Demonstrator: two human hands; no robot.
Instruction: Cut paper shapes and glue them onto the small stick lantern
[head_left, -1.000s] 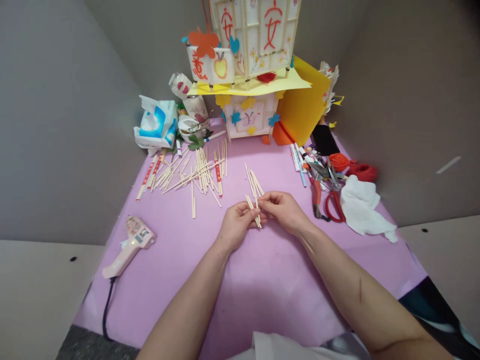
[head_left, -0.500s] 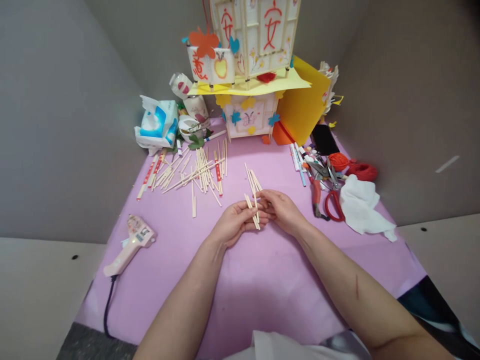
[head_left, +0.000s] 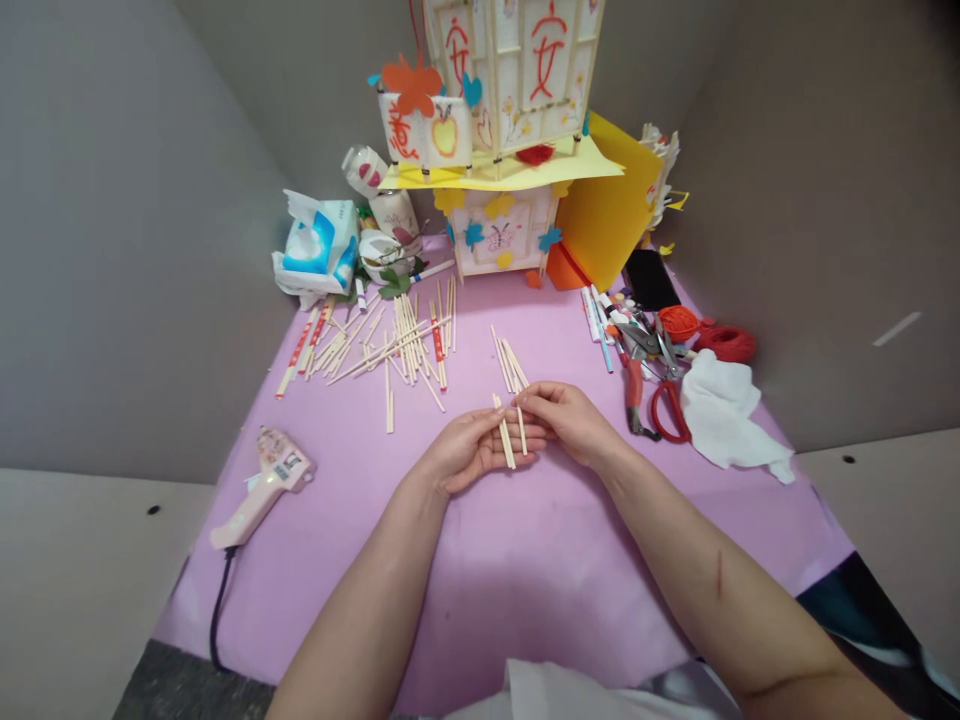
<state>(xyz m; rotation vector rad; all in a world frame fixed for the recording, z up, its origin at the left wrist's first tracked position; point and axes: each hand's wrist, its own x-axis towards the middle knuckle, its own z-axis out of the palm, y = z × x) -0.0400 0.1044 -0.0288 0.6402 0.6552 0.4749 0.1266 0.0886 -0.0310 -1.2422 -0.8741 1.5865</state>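
My left hand (head_left: 477, 448) is palm up over the purple tablecloth, its thumb pressing a pair of short wooden sticks (head_left: 505, 440) against the fingers. Between the thumb and fingertips of my right hand (head_left: 564, 420) is the upper end of another wooden stick (head_left: 523, 432), whose lower part crosses the left fingers. Just beyond the hands, several loose sticks (head_left: 507, 362) lie on the cloth. A larger scattered pile of sticks (head_left: 409, 340) is farther back on the left.
A glue gun (head_left: 264, 488) with a black cord lies at left. Behind stand a tissue pack (head_left: 319, 245) and a decorated paper lantern house (head_left: 501, 235). Pliers (head_left: 634, 398), red-handled scissors (head_left: 670, 412), markers (head_left: 597, 320), red yarn (head_left: 724, 344), a phone (head_left: 651, 280) and a white cloth (head_left: 724, 410) are at right.
The stick in my right hand has shifted right, away from the pair in my left hand, which earlier it crossed. The left fingers have spread flatter.
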